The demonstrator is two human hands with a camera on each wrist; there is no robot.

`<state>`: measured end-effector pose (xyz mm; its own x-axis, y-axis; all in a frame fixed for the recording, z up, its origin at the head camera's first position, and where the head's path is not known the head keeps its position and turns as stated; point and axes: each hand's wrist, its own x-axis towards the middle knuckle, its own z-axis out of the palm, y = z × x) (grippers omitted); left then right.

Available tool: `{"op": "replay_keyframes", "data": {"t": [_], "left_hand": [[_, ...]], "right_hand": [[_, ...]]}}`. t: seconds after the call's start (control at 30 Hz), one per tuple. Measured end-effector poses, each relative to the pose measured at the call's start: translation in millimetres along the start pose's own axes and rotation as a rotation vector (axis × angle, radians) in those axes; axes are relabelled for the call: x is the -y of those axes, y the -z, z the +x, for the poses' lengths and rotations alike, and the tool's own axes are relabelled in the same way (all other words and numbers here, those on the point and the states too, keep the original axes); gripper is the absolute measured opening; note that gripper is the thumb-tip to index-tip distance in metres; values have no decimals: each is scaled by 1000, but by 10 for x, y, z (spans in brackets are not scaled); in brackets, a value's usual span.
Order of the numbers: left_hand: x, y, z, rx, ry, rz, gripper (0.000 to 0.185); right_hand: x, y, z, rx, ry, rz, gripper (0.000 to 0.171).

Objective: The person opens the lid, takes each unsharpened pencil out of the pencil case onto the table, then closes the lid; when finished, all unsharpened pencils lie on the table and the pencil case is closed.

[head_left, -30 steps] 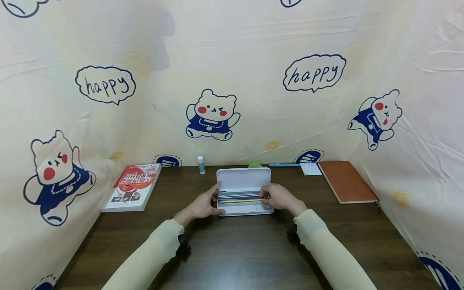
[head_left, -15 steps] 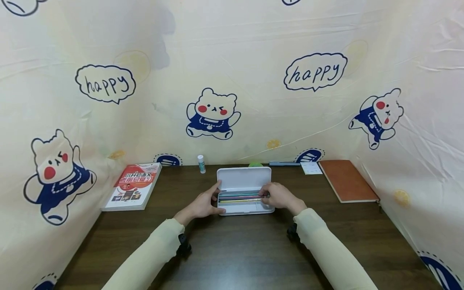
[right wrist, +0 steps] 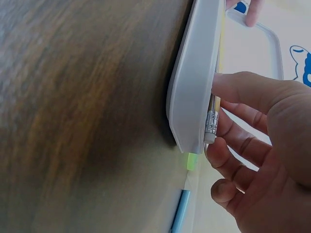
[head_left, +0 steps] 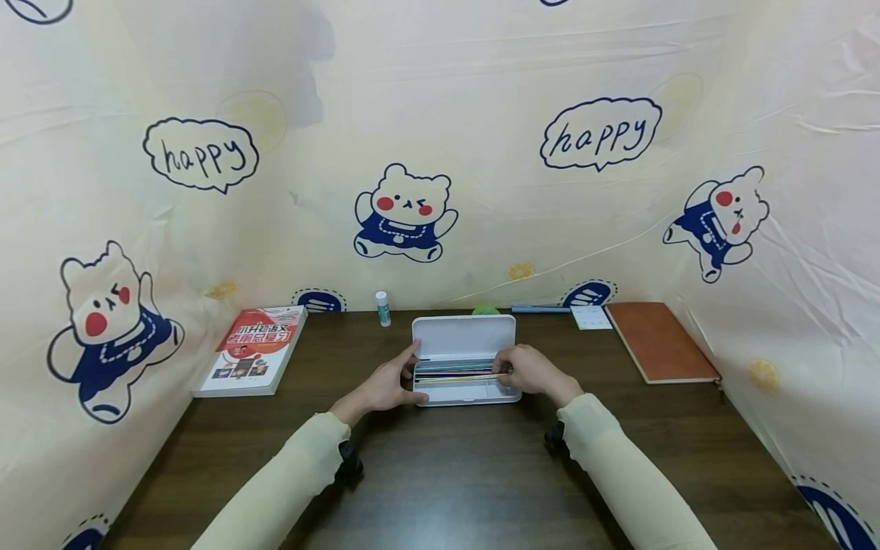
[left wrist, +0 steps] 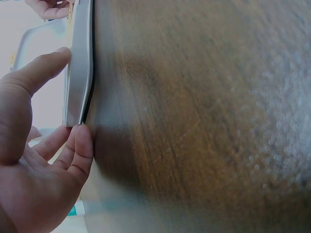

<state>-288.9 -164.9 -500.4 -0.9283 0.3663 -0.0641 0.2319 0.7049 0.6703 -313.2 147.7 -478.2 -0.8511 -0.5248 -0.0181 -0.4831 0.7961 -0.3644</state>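
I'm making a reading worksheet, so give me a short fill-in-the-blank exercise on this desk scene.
1. The left hand grips the white case at its ____ end, opposite the right hand.
2. The right hand holds a pencil tipped with a white ____.
3. Both speech bubbles read "____".
4. The brown notebook lies to the ____ of the case.

Missing words: left; eraser; happy; right.

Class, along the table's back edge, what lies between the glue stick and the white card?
In the head view: a green item, partly hidden behind the pencil case's open lid, then a slim blue item.
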Motion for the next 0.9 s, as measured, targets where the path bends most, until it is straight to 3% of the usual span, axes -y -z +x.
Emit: {"op": "replay_keyframes", "data": {"t": [0.3,0.9], "left_hand": [[-11,-3,2,-4,-17,8,109],[13,0,-8,9,7,3,113]], "right_hand": [[-87,13,-21,-7,16,68,4],[-540,326,-306,-139,-18,142,4]]}}
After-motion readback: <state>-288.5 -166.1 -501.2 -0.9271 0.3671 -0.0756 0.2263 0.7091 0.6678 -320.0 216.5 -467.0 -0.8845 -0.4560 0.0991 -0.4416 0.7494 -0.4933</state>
